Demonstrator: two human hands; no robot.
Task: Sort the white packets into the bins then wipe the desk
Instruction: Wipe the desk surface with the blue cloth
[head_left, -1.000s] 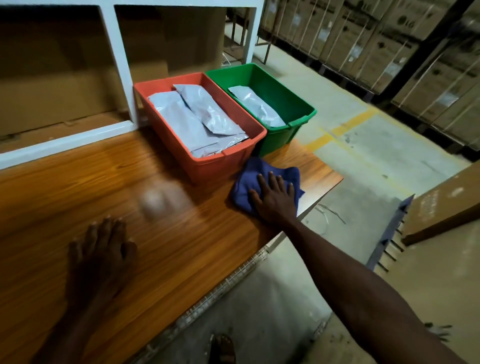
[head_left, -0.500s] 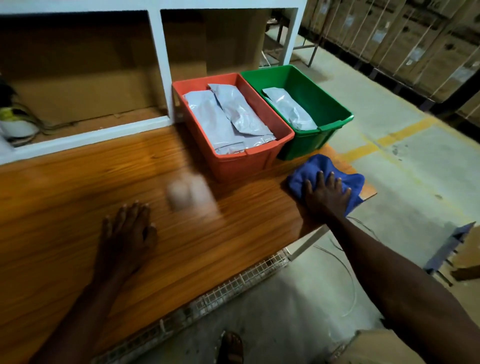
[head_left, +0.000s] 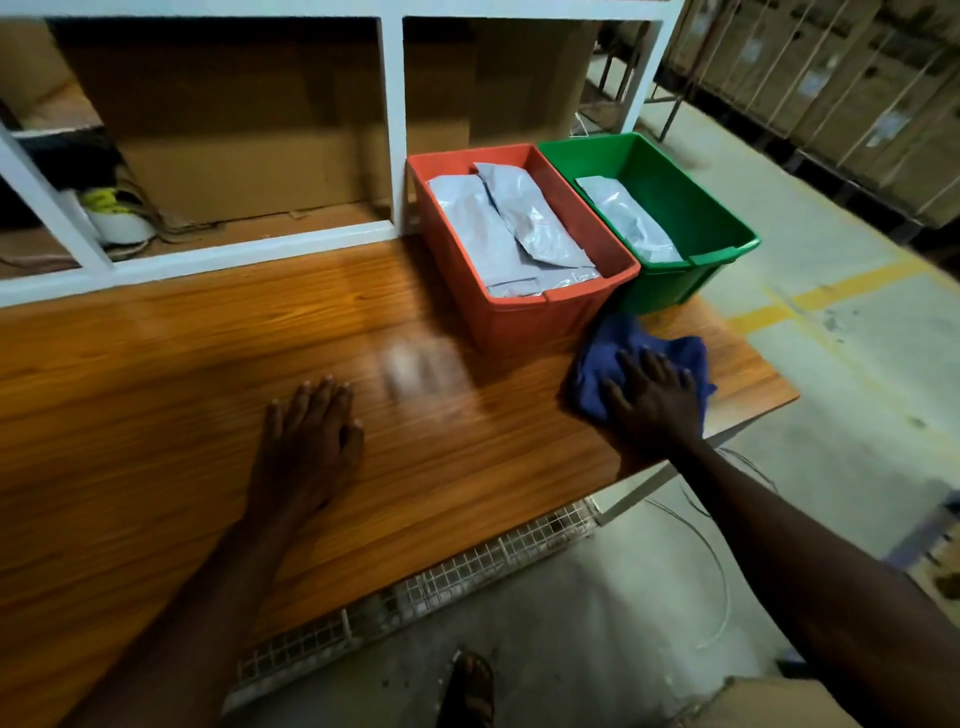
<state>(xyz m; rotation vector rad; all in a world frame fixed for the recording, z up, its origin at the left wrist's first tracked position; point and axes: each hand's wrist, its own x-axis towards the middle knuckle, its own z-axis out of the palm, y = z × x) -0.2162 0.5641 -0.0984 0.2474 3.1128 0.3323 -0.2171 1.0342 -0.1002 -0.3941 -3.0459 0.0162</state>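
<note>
On the desk (head_left: 156, 415), right hand (head_left: 654, 405) presses flat on cloth (head_left: 608, 358).

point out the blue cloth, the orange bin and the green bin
blue cloth (head_left: 608, 358), head view, bare left fold
orange bin (head_left: 540, 325), head view, front wall
green bin (head_left: 675, 283), head view, front wall

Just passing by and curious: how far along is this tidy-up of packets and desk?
Sorting looks done: white packets lie in the orange bin, one packet in the green bin, and none shows on the desk. Wiping is in hand: the right hand presses a blue cloth flat by the bins, while the left hand rests on the wood. The wide stretch of desk to the left probably remains.
</note>
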